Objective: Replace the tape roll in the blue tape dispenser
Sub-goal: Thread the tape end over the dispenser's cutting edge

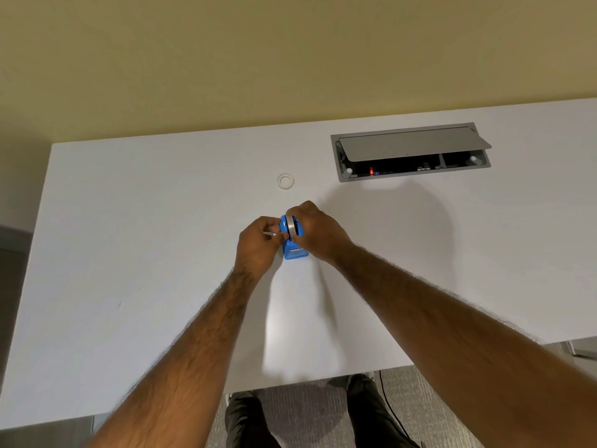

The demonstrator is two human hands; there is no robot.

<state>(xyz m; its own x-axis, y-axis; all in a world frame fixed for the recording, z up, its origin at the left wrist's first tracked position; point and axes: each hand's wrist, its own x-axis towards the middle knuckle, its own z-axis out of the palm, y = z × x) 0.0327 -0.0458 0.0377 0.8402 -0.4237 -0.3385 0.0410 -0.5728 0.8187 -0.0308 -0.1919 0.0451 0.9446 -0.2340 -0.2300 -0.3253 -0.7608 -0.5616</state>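
A small blue tape dispenser (293, 248) stands on the white table (129, 253), its cutter end toward me. A tape roll (292, 226) sits upright in its top slot. My right hand (318, 232) wraps the dispenser's right side and the far part of the roll. My left hand (258, 242) is at the dispenser's left side, fingers pinched on a short whitish strip that looks like the tape's loose end. A bare white ring, like an empty tape core (285, 181), lies flat on the table beyond the hands.
An open grey cable box (410, 153) with a raised flap is sunk into the table at the back right. The table's near edge runs just above my legs and the carpet (307, 412). A yellowish wall stands behind the table.
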